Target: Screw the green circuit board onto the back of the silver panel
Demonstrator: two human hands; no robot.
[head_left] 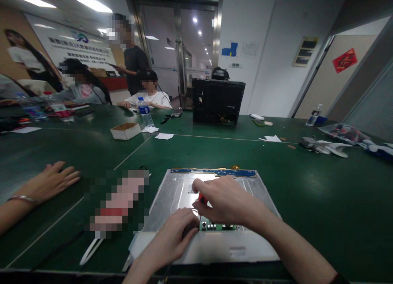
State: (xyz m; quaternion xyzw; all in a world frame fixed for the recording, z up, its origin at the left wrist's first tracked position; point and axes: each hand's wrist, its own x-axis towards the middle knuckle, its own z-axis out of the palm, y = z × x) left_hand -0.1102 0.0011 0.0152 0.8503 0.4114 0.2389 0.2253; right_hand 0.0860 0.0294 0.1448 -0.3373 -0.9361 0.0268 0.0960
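Observation:
A flat silver display panel (159,210) lies on the green table in front of me. Along its far edge runs a narrow blue circuit strip (211,172). A green circuit board (219,226) sits near the panel's front part, partly covered by my hands. My right hand (225,198) is closed over the panel around a red-handled tool, likely a screwdriver (202,198), whose lower end I cannot make out. My left hand (179,235) rests at the board's left end with its fingers curled together; whatever they grip is hidden.
Another person's hand (58,179) lies on the table at the left. Beside the panel is a blurred pinkish item (119,202) with a white loop. Farther back stand an open box (125,131), a water bottle (145,112) and a black monitor casing (217,102). Several people are beyond.

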